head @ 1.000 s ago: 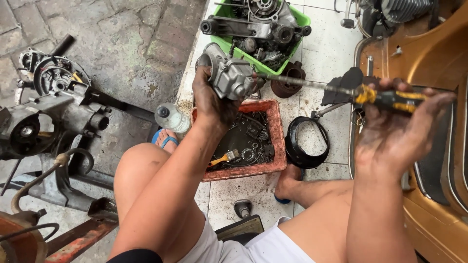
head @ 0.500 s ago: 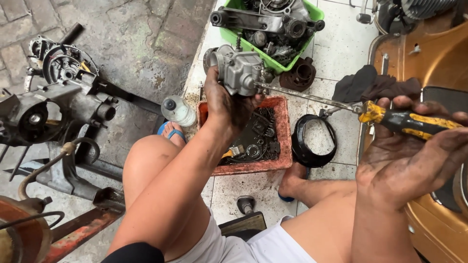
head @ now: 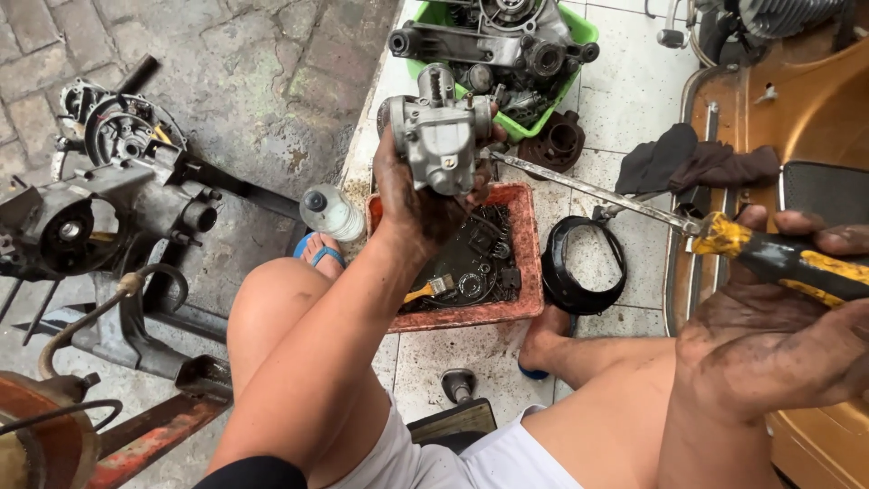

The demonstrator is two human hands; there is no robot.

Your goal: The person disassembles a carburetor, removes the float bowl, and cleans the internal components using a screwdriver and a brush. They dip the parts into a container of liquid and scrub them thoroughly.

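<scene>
My left hand (head: 412, 204) grips a grey metal carburettor (head: 444, 136) and holds it up over a red tray. My right hand (head: 778, 349), black with grease, holds a long screwdriver by its yellow and black handle (head: 787, 263). The steel shaft (head: 588, 192) runs left, and its tip touches the carburettor's right side. Both my bare knees show below the hands.
The red tray (head: 525, 272) holds oily small parts and a brush. A green tub (head: 584, 27) with engine parts stands behind it. An engine casing (head: 90, 213) lies at left, a clear bottle (head: 330, 213) by my foot, a black ring (head: 579, 267) on the tiles, a brown scooter body (head: 815, 109) at right.
The screwdriver has dropped lower and tilted, its handle now down at the right. The carburettor sits a bit nearer and more central in view.
</scene>
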